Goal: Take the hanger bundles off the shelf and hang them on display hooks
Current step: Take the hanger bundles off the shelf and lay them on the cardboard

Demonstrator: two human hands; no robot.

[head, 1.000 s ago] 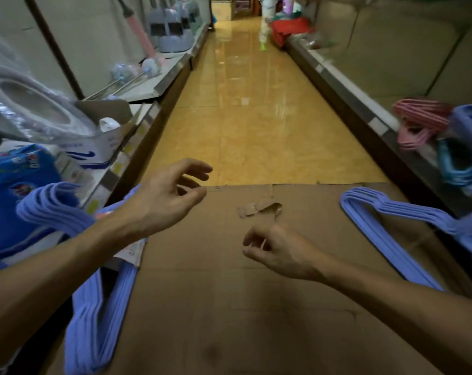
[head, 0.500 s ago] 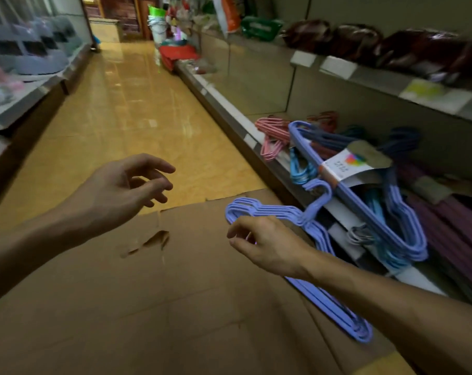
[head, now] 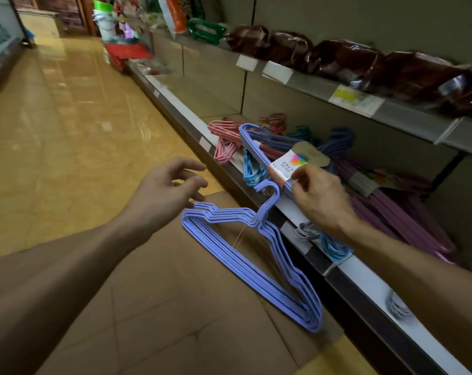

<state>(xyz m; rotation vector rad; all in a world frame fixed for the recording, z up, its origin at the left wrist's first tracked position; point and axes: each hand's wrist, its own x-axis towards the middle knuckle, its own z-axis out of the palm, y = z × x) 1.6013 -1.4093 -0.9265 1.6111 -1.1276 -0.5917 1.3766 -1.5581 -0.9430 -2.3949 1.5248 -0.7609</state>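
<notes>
A lilac hanger bundle (head: 259,143) with a paper label band lies tilted on the low shelf (head: 364,280) at the right. My right hand (head: 318,198) grips this bundle just below its label. A second lilac hanger bundle (head: 256,263) lies flat on the brown cardboard (head: 162,307), its hooks leaning against the shelf edge. My left hand (head: 167,190) hovers open above the cardboard, left of both bundles, touching nothing. Pink hangers (head: 224,139), blue hangers (head: 252,171) and purple hangers (head: 408,223) lie further along the same shelf.
An upper shelf (head: 391,112) with dark wrapped packs (head: 343,58) runs above the hangers. The aisle's yellow tiled floor (head: 80,125) stretches away at the left. Red goods and a white bucket (head: 107,25) stand at the aisle's far end.
The view has swung from the left shelving to the right shelf. My right hand has moved up from the cardboard and taken hold of the labelled lilac bundle. My left hand stays open.
</notes>
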